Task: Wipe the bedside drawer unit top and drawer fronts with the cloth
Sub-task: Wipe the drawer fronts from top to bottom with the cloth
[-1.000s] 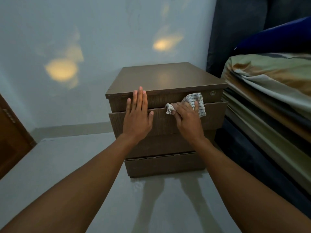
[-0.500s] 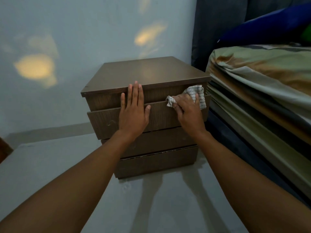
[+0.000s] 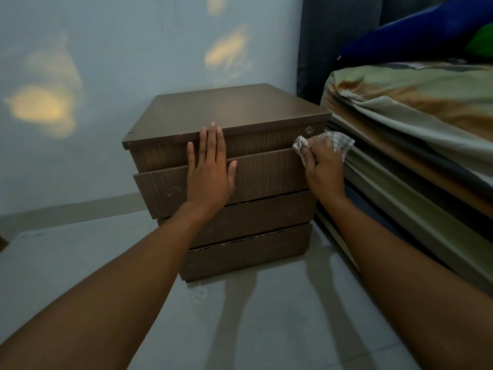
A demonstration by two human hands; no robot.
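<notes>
A dark brown drawer unit (image 3: 226,108) stands on the floor against the wall, with several drawer fronts stacked below its flat top. My left hand (image 3: 209,172) lies flat with fingers spread on the upper drawer fronts, fingertips at the top's front edge. My right hand (image 3: 322,166) presses a white checked cloth (image 3: 338,141) against the right end of the upper drawer fronts, just below a small round lock (image 3: 309,130). Part of the cloth is hidden under my fingers.
A bed with a striped green and orange cover (image 3: 416,108) sits tight against the unit's right side, a blue pillow (image 3: 410,30) on it. A pale wall (image 3: 106,49) is behind, and grey floor (image 3: 66,263) spreads left and in front.
My right hand has slid the cloth rightward along the drawer front to its right end. My left hand stays flat on the fronts. The camera view has shifted.
</notes>
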